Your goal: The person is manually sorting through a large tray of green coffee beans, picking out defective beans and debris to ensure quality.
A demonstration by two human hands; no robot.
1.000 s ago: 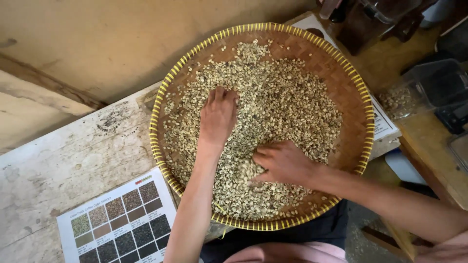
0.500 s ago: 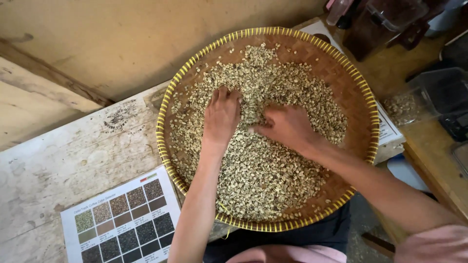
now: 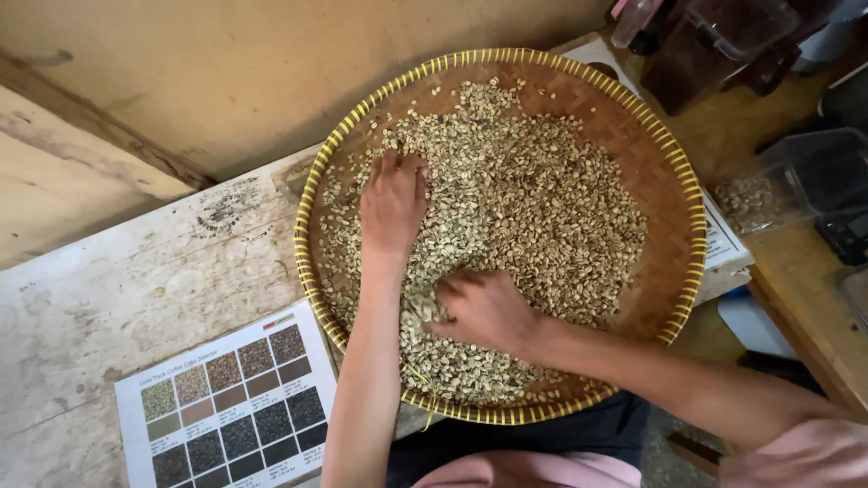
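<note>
On the weathered white counter (image 3: 136,298), hanging over its near edge, I see a round woven tray (image 3: 665,226) with a yellow rim, spread with pale green coffee beans (image 3: 533,199). My left hand (image 3: 391,203) lies flat on the beans toward the tray's left side, fingers together and holding nothing. My right hand (image 3: 484,312) rests palm down nearer the tray's near rim, fingers loosely curled into the beans; whether it grips any I cannot tell. I judge this as mid-sorting, raking the beans across the tray; any further sweep calls for a light, shallow pass. The beans lie thin by the far and right rim, where bare weave gives room. A colour chart sheet (image 3: 226,407) lies at the counter's near edge, just left of the tray, and a clear plastic container (image 3: 796,176) stands to the right.
</note>
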